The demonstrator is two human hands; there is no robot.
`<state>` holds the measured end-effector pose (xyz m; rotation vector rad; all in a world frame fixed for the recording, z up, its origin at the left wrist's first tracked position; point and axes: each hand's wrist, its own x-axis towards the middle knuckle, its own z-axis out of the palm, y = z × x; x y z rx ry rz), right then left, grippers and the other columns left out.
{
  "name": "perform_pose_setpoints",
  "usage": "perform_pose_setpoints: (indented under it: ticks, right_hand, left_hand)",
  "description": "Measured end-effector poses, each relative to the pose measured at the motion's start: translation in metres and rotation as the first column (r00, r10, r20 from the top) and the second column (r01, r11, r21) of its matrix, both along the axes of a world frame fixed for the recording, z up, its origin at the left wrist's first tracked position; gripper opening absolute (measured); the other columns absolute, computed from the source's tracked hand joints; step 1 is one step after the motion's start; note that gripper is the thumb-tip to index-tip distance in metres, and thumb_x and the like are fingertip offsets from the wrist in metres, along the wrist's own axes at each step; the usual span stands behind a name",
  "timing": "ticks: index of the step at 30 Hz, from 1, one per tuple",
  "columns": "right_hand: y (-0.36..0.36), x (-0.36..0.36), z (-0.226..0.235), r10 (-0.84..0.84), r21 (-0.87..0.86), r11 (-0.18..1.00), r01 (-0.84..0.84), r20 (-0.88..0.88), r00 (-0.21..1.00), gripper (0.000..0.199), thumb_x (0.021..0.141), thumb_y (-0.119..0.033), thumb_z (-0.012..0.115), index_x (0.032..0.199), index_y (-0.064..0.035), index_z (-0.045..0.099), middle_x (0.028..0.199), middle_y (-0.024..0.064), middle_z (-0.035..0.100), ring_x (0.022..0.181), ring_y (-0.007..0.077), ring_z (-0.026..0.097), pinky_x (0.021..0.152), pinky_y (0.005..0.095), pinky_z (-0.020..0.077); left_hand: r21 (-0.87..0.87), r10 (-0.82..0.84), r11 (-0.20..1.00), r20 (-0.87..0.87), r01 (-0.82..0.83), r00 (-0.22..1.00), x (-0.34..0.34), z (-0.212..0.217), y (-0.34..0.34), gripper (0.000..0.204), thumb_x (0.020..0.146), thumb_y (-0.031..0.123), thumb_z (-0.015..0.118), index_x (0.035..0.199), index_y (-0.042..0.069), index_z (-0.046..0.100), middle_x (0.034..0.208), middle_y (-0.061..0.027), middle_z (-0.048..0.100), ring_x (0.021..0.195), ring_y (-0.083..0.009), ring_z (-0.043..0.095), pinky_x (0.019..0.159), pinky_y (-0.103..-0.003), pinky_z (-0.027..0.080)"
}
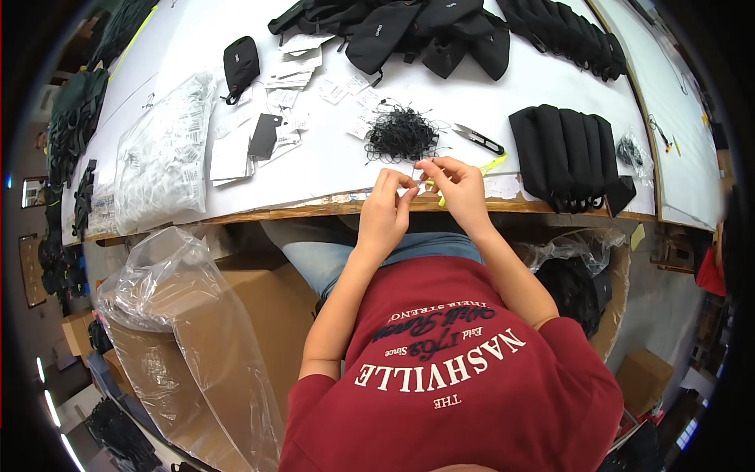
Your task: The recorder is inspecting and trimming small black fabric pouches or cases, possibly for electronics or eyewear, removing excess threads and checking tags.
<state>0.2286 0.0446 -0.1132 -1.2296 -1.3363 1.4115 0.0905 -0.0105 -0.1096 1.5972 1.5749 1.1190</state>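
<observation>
Thumb and fingertips of each hand are drawn close together, the left hand [385, 206] and the right hand [459, 193] being held almost touching above the near edge of the white table [322, 167], around the middle of that edge. Something thin and small is seen at the fingertips; what it is, and whether it is clamped by one hand or by both, cannot be told.

Just beyond the hands, a tangled pile of black cords [401, 132] is spread on the table. To its right, black-handled snips [481, 140] are laid with their blades pointed toward the far left, and a yellow-green strip [495, 164] is seen on both sides of the right hand.

Near the table's near right corner, a row of black pouches [562, 149] is packed side by side, with a clear packet [631, 151] set between it and the right edge. Toward the near left corner, a large clear plastic bag [161, 157] is filled with white items. Beside it, white cards [230, 157] are stacked, with a black card [266, 135] laid near them. Farther back, a single black pouch [241, 68] is placed left of center, and black bags [381, 35] are heaped toward the far edge.
</observation>
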Motion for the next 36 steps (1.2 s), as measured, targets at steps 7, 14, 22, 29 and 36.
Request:
perform_pose_setpoints:
  ticks: [7, 14, 22, 29, 36]
  right_hand:
    - [0.023, 0.014, 0.036, -0.137, 0.352, 0.933, 0.077, 0.150, 0.979, 0.020, 0.088, -0.020, 0.063, 0.078, -0.0041, 0.071, 0.071, -0.0006, 0.062, 0.057, 0.0046, 0.048, 0.051, 0.0200, 0.0347]
    - [0.036, 0.037, 0.069, -0.060, 0.143, 0.983, 0.118, -0.353, 0.934, 0.030, 0.096, -0.023, 0.052, 0.079, -0.0017, 0.064, 0.080, 0.0068, 0.067, 0.069, 0.0076, 0.056, 0.061, 0.0204, 0.0417]
    - [0.034, 0.057, 0.061, 0.039, 0.084, 0.996, -0.011, -0.337, 0.941, 0.041, 0.100, -0.027, 0.045, 0.063, -0.0069, 0.048, 0.056, 0.0007, 0.046, 0.051, 0.0059, 0.038, 0.050, 0.0204, 0.0283]
    - [0.025, 0.044, 0.040, 0.271, -0.056, 0.960, -0.274, -0.052, 0.961, 0.039, 0.100, -0.030, 0.045, 0.067, -0.0078, 0.045, 0.056, -0.0054, 0.036, 0.051, 0.0028, 0.031, 0.048, 0.0198, 0.0232]
    - [0.021, 0.039, 0.032, 0.330, -0.106, 0.939, -0.326, 0.019, 0.944, 0.035, 0.100, -0.025, 0.042, 0.071, -0.0048, 0.046, 0.059, -0.0030, 0.038, 0.054, 0.0042, 0.035, 0.049, 0.0217, 0.0286]
  left_hand:
    - [0.251, -0.054, 0.960, -0.257, 0.120, 0.965, 0.005, -0.023, 0.027, 0.008, 0.083, 0.004, 0.059, 0.087, 0.003, 0.052, 0.082, -0.0117, 0.053, 0.071, -0.0320, 0.056, 0.060, -0.039, 0.045]
    - [0.328, 0.070, 0.945, -0.200, -0.001, 0.977, 0.000, -0.025, 0.057, 0.007, 0.084, 0.007, 0.063, 0.087, 0.004, 0.057, 0.079, -0.0064, 0.057, 0.062, -0.0214, 0.056, 0.053, -0.030, 0.044]
    - [0.127, 0.064, 0.990, -0.067, -0.056, 0.996, -0.048, -0.014, 0.054, 0.021, 0.079, 0.017, 0.071, 0.093, 0.004, 0.062, 0.093, -0.0089, 0.059, 0.082, -0.0242, 0.056, 0.074, -0.034, 0.046]
    - [0.178, 0.537, 0.811, -0.603, -0.558, 0.590, -0.208, -0.034, 0.064, 0.069, 0.077, 0.041, 0.071, 0.128, 0.002, 0.046, 0.132, -0.0211, 0.044, 0.126, -0.0362, 0.035, 0.104, -0.047, 0.027]
    - [0.041, 0.528, 0.710, -0.692, -0.703, 0.493, -0.279, -0.039, 0.049, 0.094, 0.069, 0.058, 0.070, 0.134, -0.002, 0.039, 0.135, -0.0237, 0.042, 0.127, -0.0392, 0.035, 0.105, -0.050, 0.026]
